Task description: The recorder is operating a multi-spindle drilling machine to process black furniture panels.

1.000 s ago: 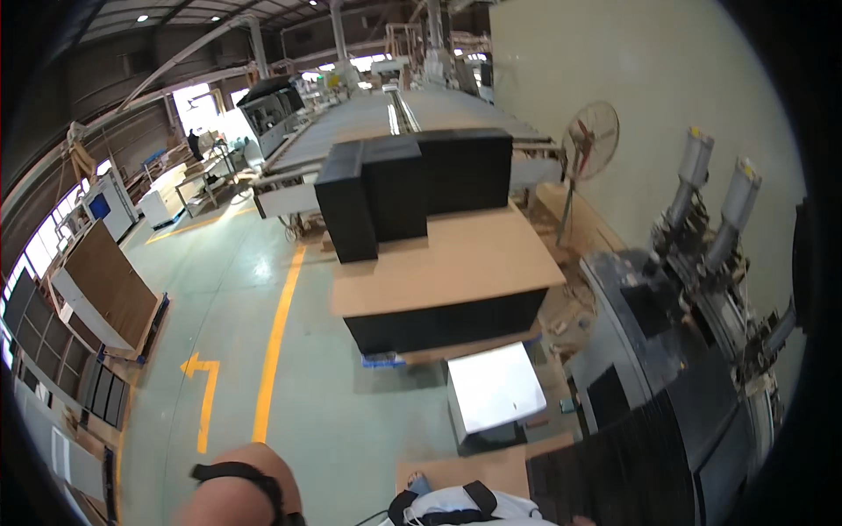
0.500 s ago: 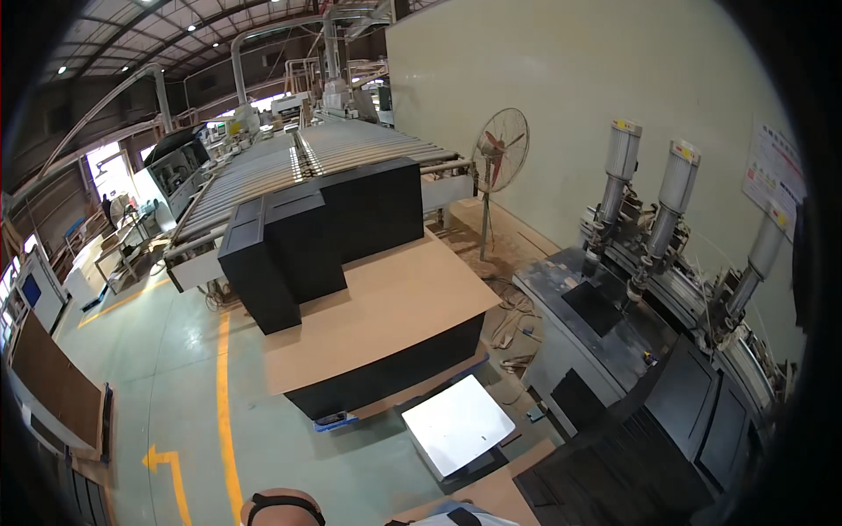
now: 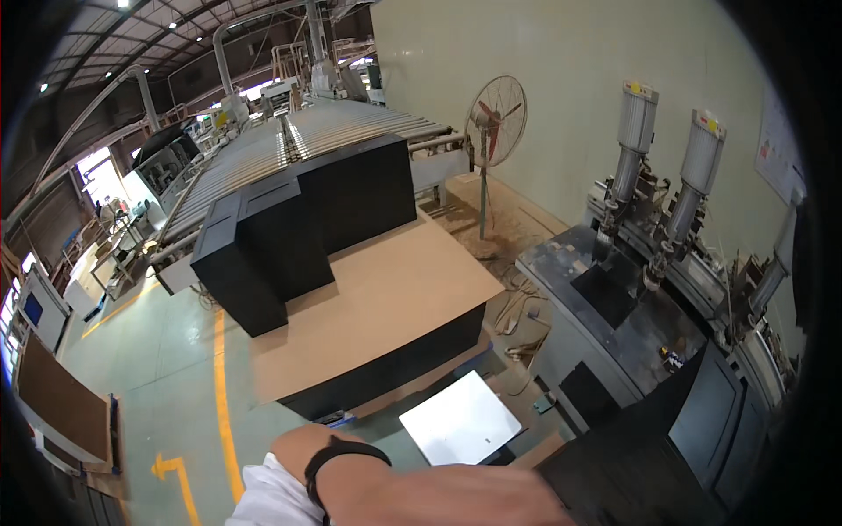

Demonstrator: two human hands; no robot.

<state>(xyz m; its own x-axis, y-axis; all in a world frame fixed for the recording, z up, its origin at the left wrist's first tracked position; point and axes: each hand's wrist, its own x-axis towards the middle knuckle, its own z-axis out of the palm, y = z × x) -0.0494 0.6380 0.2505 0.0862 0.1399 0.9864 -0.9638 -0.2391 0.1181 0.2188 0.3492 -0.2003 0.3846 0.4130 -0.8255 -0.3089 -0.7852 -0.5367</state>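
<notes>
My left hand (image 3: 513, 498) reaches across the lower edge toward the right, its forearm in a white sleeve with a black band (image 3: 346, 451) round it. Its fingers blur and run out at the bottom of the picture, so what they hold or touch is hidden. Nearest to it lies a stack of black panels (image 3: 614, 465) at the lower right, and just beyond it is a white square-topped stand (image 3: 460, 421). My right hand is out of the picture.
Ahead, black panels (image 3: 289, 237) are stacked on a brown board (image 3: 395, 307). A roller conveyor (image 3: 237, 197) stretches behind them. On the right stands a machine table (image 3: 570, 263) with upright motors (image 3: 636, 123). A fan (image 3: 498, 118) stands near the wall.
My left arm has come up from the lower edge and swung right, toward the black panels. The view has shifted slightly.
</notes>
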